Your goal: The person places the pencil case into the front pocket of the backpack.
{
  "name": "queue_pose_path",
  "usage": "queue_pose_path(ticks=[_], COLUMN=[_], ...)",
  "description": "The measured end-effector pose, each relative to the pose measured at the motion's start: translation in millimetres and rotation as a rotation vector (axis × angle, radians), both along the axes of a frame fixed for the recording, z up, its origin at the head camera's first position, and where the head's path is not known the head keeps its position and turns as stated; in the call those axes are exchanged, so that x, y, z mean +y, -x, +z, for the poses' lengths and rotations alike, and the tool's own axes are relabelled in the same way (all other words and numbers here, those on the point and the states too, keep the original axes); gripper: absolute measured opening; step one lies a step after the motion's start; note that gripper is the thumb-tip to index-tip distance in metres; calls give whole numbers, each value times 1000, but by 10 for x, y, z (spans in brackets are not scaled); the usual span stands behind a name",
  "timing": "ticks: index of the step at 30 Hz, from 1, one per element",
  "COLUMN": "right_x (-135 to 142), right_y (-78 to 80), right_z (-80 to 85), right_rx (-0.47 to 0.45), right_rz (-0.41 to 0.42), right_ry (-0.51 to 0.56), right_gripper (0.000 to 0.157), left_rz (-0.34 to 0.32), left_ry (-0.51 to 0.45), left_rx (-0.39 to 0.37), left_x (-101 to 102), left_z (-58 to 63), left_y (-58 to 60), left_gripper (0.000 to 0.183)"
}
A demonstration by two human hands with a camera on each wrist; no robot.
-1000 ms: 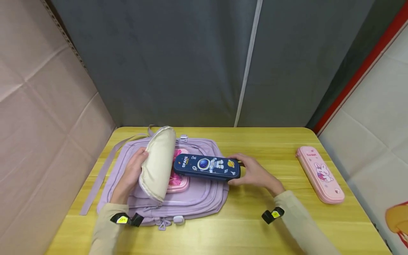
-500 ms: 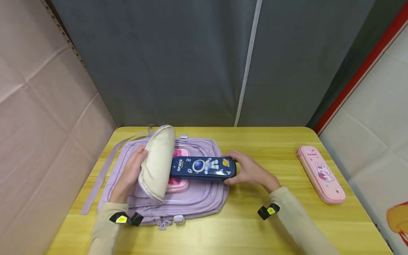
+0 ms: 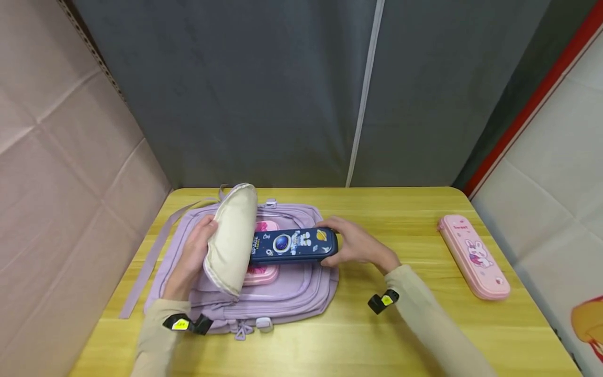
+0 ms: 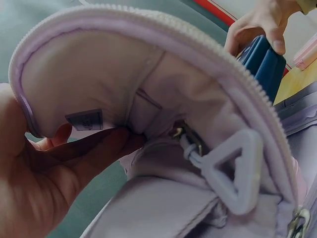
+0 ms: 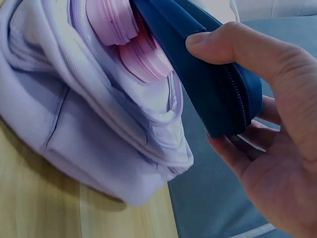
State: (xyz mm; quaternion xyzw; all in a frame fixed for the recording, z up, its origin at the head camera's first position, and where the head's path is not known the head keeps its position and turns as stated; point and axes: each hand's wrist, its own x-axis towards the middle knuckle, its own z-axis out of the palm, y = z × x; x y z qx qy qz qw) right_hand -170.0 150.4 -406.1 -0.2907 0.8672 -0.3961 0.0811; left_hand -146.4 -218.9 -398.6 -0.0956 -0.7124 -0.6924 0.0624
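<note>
A lilac backpack [image 3: 301, 285] lies on the table with its front flap [image 3: 232, 241] folded up, cream lining outward. My left hand [image 3: 190, 251] holds the flap by its edge; in the left wrist view a triangular zip pull [image 4: 233, 171] hangs beside it. My right hand [image 3: 358, 243] grips the right end of a dark blue pencil case [image 3: 301, 246] with an astronaut print, thumb on one side and fingers on the other. Its left end is hidden behind the flap. Below it shows a pink pencil case [image 3: 261, 275]; the right wrist view has two pink cases [image 5: 146, 57] stacked there.
Another pink pencil case [image 3: 473, 256] with a rabbit print lies at the right of the yellow wooden table [image 3: 391, 335]. A lilac strap [image 3: 151, 262] trails left of the backpack. A grey curtain [image 3: 264, 94] stands behind the table, with pale walls on both sides.
My right hand has moved left with the blue pencil case, whose left end has slid behind the flap. The left hand stays nearly still on the flap.
</note>
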Motion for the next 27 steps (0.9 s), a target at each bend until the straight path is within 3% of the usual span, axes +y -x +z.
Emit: queue_pose_path(ticks=[7, 14, 21, 27], right_x=[-257, -407, -431, -291], right_y=[107, 134, 113, 29], right_z=[-92, -200, -283, -402], right_rx=[-6, 3, 17, 9], right_rz=[84, 90, 92, 60], right_ry=[27, 60, 83, 151], right_gripper=[80, 82, 80, 87], left_rz=[15, 24, 28, 17], left_ry=[-6, -7, -17, -23], left_rx=[-17, -35, -56, -45], left_x=[33, 41, 51, 44], left_z=[24, 33, 31, 36], left_y=[-22, -48, -55, -49], left_gripper=[26, 24, 23, 24])
